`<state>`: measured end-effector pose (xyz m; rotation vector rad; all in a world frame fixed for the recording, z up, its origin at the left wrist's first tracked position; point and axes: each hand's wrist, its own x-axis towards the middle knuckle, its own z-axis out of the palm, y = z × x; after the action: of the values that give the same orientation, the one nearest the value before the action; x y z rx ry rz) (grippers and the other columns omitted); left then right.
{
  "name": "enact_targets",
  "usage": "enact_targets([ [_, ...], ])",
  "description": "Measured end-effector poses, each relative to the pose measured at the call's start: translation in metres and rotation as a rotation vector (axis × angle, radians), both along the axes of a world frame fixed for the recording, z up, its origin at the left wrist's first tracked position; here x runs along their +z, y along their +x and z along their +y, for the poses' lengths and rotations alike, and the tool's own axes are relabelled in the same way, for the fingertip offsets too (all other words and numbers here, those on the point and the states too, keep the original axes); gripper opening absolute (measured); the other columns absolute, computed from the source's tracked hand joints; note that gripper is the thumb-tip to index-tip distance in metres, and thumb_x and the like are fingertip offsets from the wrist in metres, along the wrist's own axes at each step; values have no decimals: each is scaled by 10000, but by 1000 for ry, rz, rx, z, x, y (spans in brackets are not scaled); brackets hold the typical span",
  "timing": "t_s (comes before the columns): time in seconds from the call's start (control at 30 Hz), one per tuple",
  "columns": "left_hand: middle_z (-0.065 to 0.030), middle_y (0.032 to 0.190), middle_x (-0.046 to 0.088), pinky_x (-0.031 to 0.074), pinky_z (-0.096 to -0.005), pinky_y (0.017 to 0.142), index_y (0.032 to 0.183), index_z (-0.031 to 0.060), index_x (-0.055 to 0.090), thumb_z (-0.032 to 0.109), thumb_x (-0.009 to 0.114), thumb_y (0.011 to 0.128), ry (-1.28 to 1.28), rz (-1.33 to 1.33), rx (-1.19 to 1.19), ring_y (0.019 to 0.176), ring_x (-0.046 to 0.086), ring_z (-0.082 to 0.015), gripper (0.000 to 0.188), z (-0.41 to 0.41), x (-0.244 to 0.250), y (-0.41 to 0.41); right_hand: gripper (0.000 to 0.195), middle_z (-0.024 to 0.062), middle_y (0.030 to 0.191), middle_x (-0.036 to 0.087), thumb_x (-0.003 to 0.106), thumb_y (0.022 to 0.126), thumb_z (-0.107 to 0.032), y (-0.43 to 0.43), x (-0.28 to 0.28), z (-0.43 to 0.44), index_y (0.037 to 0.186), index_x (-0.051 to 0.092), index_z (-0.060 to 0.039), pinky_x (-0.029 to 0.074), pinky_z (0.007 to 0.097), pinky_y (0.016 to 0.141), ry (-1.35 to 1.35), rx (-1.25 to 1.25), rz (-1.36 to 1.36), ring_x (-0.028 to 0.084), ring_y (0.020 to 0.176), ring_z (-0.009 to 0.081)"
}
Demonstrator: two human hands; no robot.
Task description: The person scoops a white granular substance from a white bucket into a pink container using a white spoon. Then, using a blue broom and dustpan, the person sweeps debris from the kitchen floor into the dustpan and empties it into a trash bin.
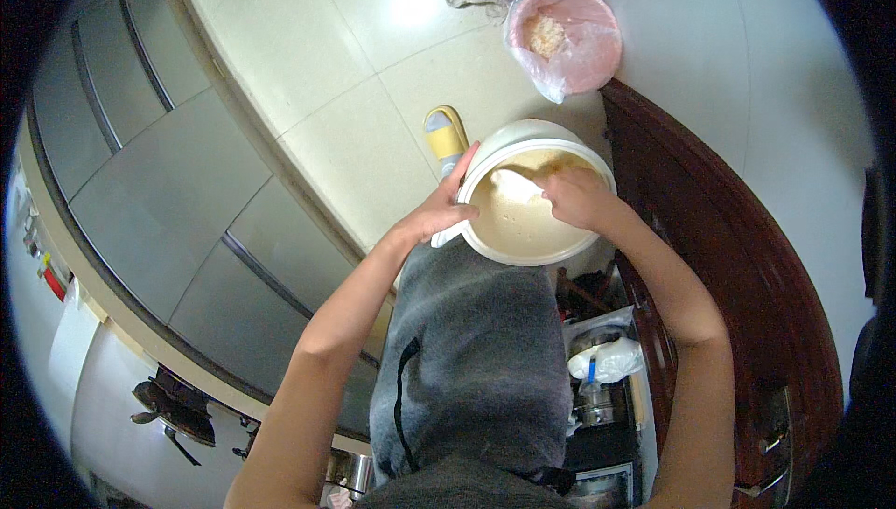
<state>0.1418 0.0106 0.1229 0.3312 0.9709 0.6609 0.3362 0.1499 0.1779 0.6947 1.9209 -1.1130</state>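
A large white plastic bucket [532, 132] is tilted towards me, its mouth facing me above my knees. My left hand [448, 204] grips its left rim, thumb inside and fingers along the outer wall. Inside the bucket my right hand [577, 197] holds a white scoop or scraper [514, 187], whose handle is mostly hidden by the fingers. The bucket's inner wall looks cream-coloured, with some grainy residue near the upper right. A white bucket handle or flap [449, 235] sticks out below my left hand.
Beyond the bucket stands a pink bin [605, 54] lined with a clear bag, pale crumbly matter inside. A dark red wooden cabinet [728, 243] is at right, grey cabinets [168, 208] at left. A yellow slipper [446, 141] is on my foot.
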Motion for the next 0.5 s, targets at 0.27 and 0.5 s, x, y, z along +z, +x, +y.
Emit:
enact_targets([
  [0.27, -128, 1466, 91, 110, -386, 1103, 1423, 240, 44, -41, 549, 611, -47, 37, -24, 1355, 74, -273, 997, -7, 0, 4, 140, 140, 727, 621, 531, 704, -70, 3, -21, -30, 808, 614, -26, 472, 412, 649, 208, 157, 237, 616, 726, 283],
  [0.5, -115, 1471, 72, 143, -376, 1099, 1420, 277, 25, -54, 537, 602, -152, -51, 34, 1355, 79, -255, 1020, -15, -1, -3, 113, 104, 676, 614, 518, 723, -141, 15, -47, -29, 721, 607, -72, 465, 392, 603, 203, 313, 494, 611, 673, 258],
])
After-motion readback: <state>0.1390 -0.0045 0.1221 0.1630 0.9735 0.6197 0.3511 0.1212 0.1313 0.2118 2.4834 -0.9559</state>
